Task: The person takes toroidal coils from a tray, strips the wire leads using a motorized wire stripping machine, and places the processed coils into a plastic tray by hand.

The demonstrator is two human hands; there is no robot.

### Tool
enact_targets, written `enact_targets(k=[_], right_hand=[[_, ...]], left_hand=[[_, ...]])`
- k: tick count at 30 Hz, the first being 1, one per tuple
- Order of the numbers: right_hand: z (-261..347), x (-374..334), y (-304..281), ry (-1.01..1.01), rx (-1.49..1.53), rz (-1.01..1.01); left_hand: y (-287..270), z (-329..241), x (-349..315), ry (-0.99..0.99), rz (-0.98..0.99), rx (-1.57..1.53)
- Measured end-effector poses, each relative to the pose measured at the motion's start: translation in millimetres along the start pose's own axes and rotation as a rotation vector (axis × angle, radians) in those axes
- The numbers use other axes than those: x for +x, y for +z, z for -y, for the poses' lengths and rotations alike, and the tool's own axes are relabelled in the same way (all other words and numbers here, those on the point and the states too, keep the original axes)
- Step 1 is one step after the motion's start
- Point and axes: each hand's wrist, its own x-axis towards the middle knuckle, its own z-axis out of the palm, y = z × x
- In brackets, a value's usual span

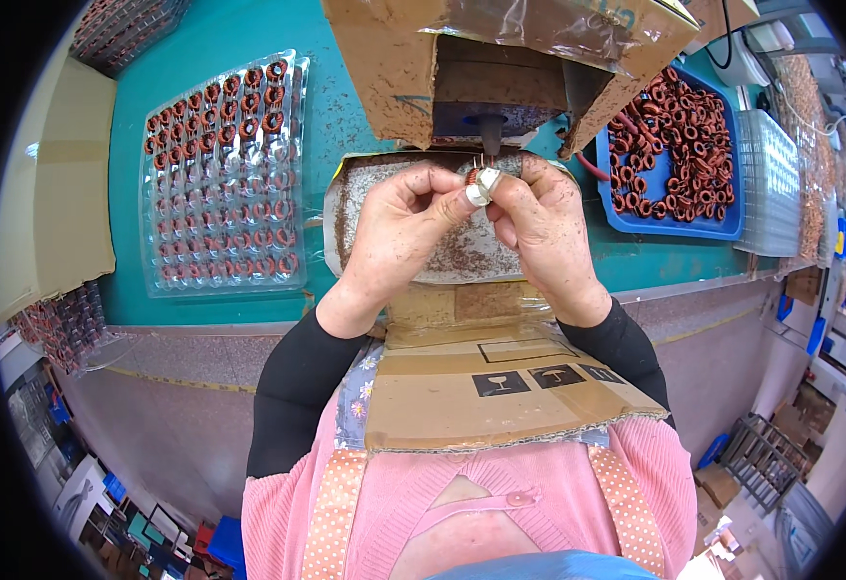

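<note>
My left hand (396,232) and my right hand (550,222) meet in the middle, thumbs and fingertips pinched together on a small copper-wound ring coil (472,178). Thin wire leads stick up from it. White wraps cover both thumb tips and hide part of the coil. Just beyond my fingertips a grey tapered spindle (489,137) comes down from inside a cardboard hood (384,82). Whether the coil touches the spindle I cannot tell. Beneath my hands lies a pale pad (457,259) strewn with reddish-brown scraps.
On the left, a clear plastic tray (299,174) carries rows of ring coils. A blue bin (674,228) of loose coils stands at the right, beside stacked clear trays (769,184). A cardboard box (65,184) borders the far left. Cardboard sheet (461,411) covers my lap.
</note>
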Motion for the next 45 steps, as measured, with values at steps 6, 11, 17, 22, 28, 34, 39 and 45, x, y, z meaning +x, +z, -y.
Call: enact_targets(k=[6,11,17,22,28,34,39,45], right_hand=[[1,4,1,-0.009,-0.028,-0.023],[2,6,2,-0.035,-0.009,-0.019],[-6,3,2,-0.041,0.042,-0.037],[-5,4,1,-0.018,0.025,-0.042],[-5,-4,-2,0.019,0.073,-0.015],[-2,1,-3,0.015,0.112,-0.026],[-1,5,-1,0.01,0.083,-0.044],[-6,2,-3,-0.017,0.124,-0.014]], left_hand=[[4,0,3,0.006,-0.032,-0.05],[5,0,6,0.002,-0.064,-0.046],[4,2,1,0.02,-0.05,-0.044],[4,3,2,0.014,-0.048,0.002],[8,-3,-4,0.007,-0.018,-0.008],[9,-3,4,-0.027,-0.035,0.007],[7,-2,9,-0.021,-0.068,0.046],[8,-1,4,-0.005,-0.035,0.028]])
